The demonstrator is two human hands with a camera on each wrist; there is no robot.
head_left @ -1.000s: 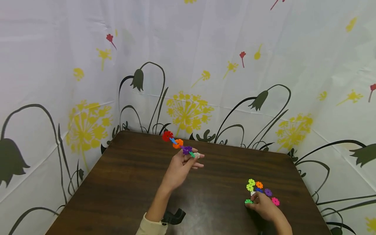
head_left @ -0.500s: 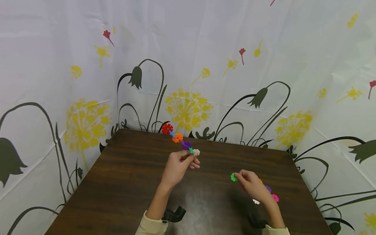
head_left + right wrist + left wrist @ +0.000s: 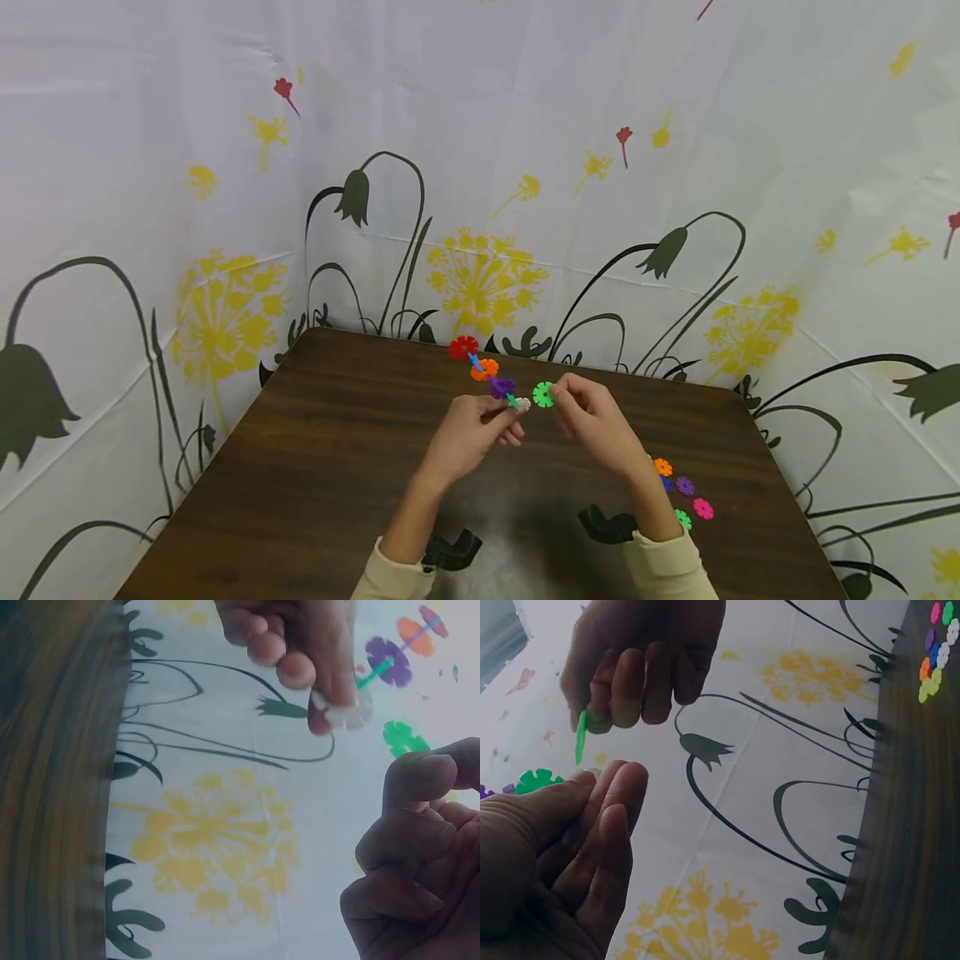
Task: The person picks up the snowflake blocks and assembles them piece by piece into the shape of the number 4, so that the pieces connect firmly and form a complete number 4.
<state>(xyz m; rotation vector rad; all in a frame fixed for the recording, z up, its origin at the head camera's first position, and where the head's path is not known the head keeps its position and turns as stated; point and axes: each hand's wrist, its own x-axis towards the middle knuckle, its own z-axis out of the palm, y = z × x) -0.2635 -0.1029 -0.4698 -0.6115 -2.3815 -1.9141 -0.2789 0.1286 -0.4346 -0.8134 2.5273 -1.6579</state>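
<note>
My left hand (image 3: 465, 437) pinches the white end disc (image 3: 352, 712) of a chain of flower-shaped interlocking discs. From there the chain slants up and away through a small green disc (image 3: 512, 401), a purple disc (image 3: 503, 388), an orange disc (image 3: 485, 370), a light blue disc (image 3: 475, 360) and a red disc (image 3: 462, 347). Between thumb and forefinger, my right hand (image 3: 598, 421) holds a loose bright green disc (image 3: 543, 394) by its edge. That disc is close to the white one, with a small gap between them. Both hands are raised over the table.
Loose discs lie at the right of the dark wooden table (image 3: 322, 450), among them a pink disc (image 3: 702, 508), a purple one and an orange disc (image 3: 662, 467). My right forearm partly hides them. A patterned white curtain (image 3: 480, 167) hangs behind the table.
My right hand has lifted the bright green disc off the table and brought it left, beside the chain. My left hand, still pinching the chain, has shifted slightly right.
</note>
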